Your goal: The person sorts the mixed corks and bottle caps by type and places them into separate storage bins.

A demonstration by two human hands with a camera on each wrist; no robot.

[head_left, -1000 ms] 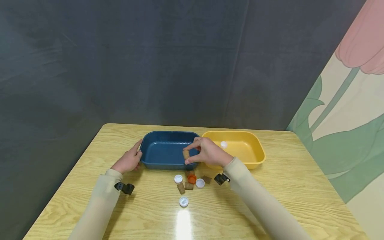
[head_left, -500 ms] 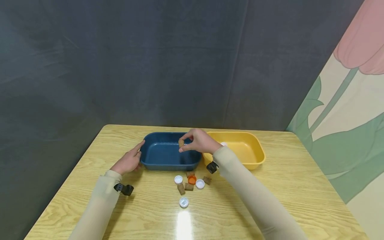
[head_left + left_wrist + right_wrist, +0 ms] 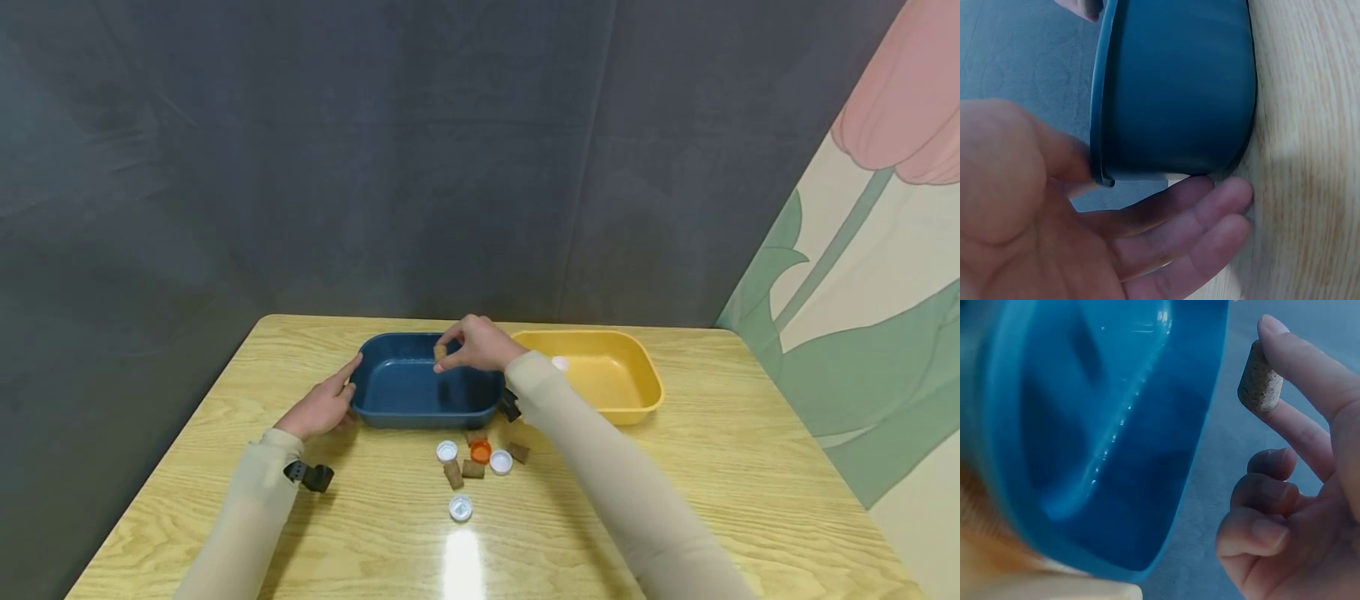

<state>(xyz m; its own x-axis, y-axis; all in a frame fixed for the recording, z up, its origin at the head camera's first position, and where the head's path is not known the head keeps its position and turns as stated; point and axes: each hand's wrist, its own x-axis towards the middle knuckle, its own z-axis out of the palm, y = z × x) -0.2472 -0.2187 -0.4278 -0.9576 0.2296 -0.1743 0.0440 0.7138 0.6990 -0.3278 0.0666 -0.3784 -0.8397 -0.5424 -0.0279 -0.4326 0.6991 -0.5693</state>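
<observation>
My right hand [image 3: 483, 344] pinches a short cork [image 3: 1260, 381] between thumb and index finger, over the blue bin [image 3: 401, 417]. The other fingers are curled towards the palm, apart from the cork. My left hand [image 3: 318, 407] holds the left end of the blue bin by its rim. In the left wrist view several fingers [image 3: 1180, 240] lie against the outside of the end wall, and the rim partly hides another digit. Part of the blue bin's inside is hidden behind my right hand.
The yellow bin [image 3: 651, 367] stands right beside the blue one, with a white bottle cap [image 3: 560, 364] in it. Several corks [image 3: 453, 474], white caps [image 3: 461, 507] and an orange cap [image 3: 481, 451] lie on the wooden table [image 3: 360, 533] in front.
My right hand has carried the cork leftward and farther back, deeper over the blue bin. My left hand stays at the bin's left end.
</observation>
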